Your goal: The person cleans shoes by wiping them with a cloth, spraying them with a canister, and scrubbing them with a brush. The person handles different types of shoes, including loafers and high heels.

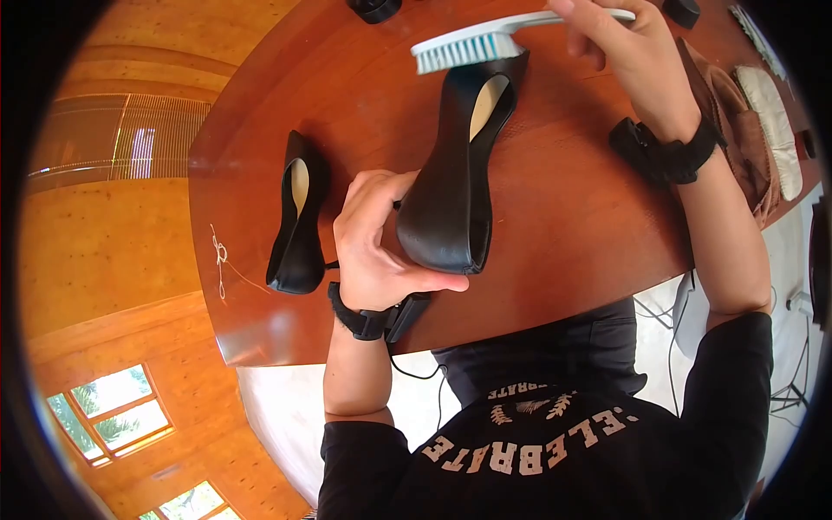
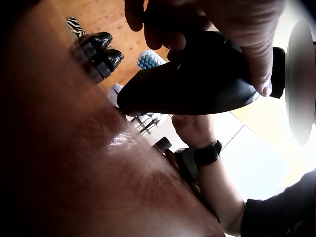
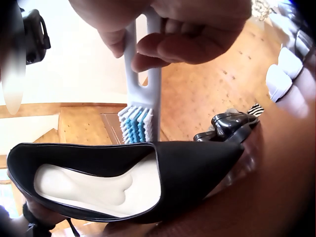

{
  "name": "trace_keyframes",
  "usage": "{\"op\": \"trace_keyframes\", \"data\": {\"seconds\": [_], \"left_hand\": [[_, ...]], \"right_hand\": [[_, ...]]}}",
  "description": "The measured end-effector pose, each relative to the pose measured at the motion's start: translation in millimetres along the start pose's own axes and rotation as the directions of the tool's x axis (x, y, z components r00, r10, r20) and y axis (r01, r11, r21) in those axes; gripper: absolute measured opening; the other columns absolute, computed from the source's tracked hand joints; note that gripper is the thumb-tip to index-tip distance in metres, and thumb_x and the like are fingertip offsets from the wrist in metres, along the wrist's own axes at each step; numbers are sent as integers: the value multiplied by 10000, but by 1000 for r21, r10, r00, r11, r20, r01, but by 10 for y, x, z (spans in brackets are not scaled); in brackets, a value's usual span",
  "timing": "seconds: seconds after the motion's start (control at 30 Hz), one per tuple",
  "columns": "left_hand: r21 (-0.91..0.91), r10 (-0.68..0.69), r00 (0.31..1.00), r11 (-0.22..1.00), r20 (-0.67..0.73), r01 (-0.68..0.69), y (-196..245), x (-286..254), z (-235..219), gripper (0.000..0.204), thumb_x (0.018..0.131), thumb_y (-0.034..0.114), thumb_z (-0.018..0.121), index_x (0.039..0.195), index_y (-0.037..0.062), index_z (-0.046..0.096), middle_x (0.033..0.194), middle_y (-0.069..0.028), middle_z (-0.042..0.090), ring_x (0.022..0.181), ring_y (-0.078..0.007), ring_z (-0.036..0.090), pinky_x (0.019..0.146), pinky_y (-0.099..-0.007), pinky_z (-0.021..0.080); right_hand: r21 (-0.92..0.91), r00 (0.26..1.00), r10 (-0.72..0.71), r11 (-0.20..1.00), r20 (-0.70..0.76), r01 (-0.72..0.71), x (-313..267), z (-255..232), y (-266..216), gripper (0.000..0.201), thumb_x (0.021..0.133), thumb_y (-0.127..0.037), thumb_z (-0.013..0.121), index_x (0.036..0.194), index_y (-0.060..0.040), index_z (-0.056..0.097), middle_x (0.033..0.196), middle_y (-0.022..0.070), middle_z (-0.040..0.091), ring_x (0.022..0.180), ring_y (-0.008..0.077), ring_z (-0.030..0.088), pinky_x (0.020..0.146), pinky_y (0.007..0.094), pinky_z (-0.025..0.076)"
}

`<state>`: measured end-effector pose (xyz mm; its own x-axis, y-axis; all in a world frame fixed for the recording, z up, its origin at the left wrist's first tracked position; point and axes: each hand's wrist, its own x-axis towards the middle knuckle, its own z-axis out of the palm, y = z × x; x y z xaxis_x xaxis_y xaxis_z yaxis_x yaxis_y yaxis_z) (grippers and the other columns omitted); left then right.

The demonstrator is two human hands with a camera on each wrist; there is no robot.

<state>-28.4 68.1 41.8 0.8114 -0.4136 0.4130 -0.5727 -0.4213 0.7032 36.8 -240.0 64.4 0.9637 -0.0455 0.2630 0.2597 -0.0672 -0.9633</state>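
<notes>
A black high-heeled pump [image 1: 446,195] with a beige insole is held over the table by my left hand [image 1: 368,243]. The fingers wrap its side by the heel, and the thumb lies along the back end. My right hand [image 1: 628,65] grips the handle of a white brush [image 1: 520,22] with blue and white bristles. In the head view the bristles overlap the pump's toe end; in the right wrist view the brush [image 3: 143,94] meets the far rim of the pump [image 3: 197,170]. A second black pump [image 1: 299,247] lies on its side left of my left hand.
The reddish-brown wooden table [image 1: 563,217] curves along its left edge. A thin pale string [image 1: 219,256] lies near that edge. Brown cloth [image 1: 737,130] with a whitish pad [image 1: 767,130] lies at the right. Shiny black shoes [image 3: 229,123] appear in the right wrist view.
</notes>
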Motion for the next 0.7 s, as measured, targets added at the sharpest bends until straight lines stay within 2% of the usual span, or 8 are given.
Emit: {"op": "trace_keyframes", "data": {"seconds": [0.07,0.17,0.37,0.57,0.7], "left_hand": [[-38,-24,1000,999,-14,23,2,-5,5,888,372,498,981,1062,6,715,961,-60,694,911,-250,598,840,-371,475],[-35,-8,1000,999,-12,8,-7,-4,3,882,376,488,983,1063,5,714,973,-60,696,923,-246,598,843,-369,477],[-14,13,1000,1000,-6,-13,-4,1,4,891,380,506,978,1066,3,714,950,-61,689,906,-249,595,835,-376,474],[12,31,999,999,-8,-31,-10,4,0,894,380,518,973,1068,4,718,919,-64,683,876,-255,595,829,-378,472],[42,51,999,998,7,-51,0,18,-3,903,374,523,968,1071,6,720,908,-63,684,870,-258,595,841,-384,465]], "right_hand": [[-63,997,28,997,-72,-33,23,-4,-19,250,941,-265,740,857,-31,719,648,-17,630,540,39,514,498,198,371],[-237,993,-33,971,-117,4,36,-14,-70,245,925,-237,745,824,-15,719,653,-14,629,555,41,519,504,205,375],[-432,981,-73,902,-178,-11,110,-100,-91,244,895,-193,745,767,11,704,647,-16,607,571,52,502,511,236,377],[-440,979,-81,898,-189,-11,101,-84,-108,241,893,-180,743,772,25,703,647,-13,606,578,56,503,512,243,380],[-423,971,-135,905,-196,40,79,-58,-68,241,895,-182,747,777,23,703,654,-13,611,582,55,507,513,242,382]]}}
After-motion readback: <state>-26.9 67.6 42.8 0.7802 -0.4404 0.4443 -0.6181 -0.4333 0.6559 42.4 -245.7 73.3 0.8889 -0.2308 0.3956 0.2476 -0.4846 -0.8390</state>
